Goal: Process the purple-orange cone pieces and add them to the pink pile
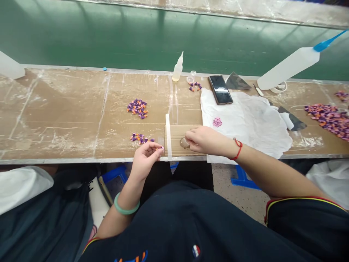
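My left hand (pixel 145 156) pinches a small purple and orange piece (pixel 160 148) between thumb and fingertips, close to the table's front edge. My right hand (pixel 200 139) is closed over a cardboard piece (pixel 176 142), beside a small round clear dish (pixel 184 143); what its fingers hold, if anything, is hidden. A white strip (pixel 168 136) lies across the cardboard's left side. Just beyond my left hand is a small group of purple and orange pieces (pixel 137 137), and a larger pile of them (pixel 137 108) sits farther back.
A white cloth (pixel 245 116) bearing pink beads (pixel 217 122) and a phone (pixel 220 90) spreads at right. Behind stand a small dropper bottle (pixel 178 68) and a large white bottle (pixel 289 68). More pieces (pixel 328 116) lie far right. People sit on both sides.
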Motion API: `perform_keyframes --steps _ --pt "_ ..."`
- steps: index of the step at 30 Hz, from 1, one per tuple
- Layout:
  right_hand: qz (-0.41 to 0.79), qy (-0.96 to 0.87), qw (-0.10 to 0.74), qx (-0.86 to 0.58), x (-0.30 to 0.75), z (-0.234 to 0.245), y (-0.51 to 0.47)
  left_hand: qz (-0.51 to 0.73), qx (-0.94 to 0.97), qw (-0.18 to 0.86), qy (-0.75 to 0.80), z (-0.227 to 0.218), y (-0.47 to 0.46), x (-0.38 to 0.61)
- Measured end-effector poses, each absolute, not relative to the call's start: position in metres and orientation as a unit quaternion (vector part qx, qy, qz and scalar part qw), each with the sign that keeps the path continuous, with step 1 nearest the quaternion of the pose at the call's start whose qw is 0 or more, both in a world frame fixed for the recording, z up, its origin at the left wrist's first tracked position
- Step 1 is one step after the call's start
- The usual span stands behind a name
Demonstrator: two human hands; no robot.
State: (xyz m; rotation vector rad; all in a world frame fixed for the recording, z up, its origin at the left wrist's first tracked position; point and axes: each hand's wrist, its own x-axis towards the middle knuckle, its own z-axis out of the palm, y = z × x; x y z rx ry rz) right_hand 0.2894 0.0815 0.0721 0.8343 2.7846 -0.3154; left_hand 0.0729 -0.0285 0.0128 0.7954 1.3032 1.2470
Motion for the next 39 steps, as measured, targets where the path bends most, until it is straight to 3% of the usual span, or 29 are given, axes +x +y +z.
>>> perform_keyframes --steps 9,13,17,20,22,39 --pt "-0.105 0.952 0.075 0.277 0.291 0.069 0.083 0.526 0.314 0.567 0.551 0.017 -0.028 0.075" --pt "-0.154 0.945 -0.009 0.289 0.294 0.075 0.082 0.543 0.298 0.572 0.538 0.023 -0.027 0.08" --pt "-0.377 0.856 -0.143 0.324 0.296 0.09 0.069 0.573 0.319 0.576 0.488 0.042 -0.03 0.089" --pt "-0.588 0.72 -0.182 0.321 0.292 0.103 0.053 0.582 0.354 0.581 0.446 0.06 -0.033 0.098" --pt "-0.646 0.672 -0.189 0.309 0.289 0.109 0.045 0.583 0.372 0.58 0.432 0.069 -0.035 0.103" --pt "-0.522 0.765 -0.238 0.291 0.289 0.119 0.027 0.586 0.398 0.55 0.442 0.081 -0.038 0.112"
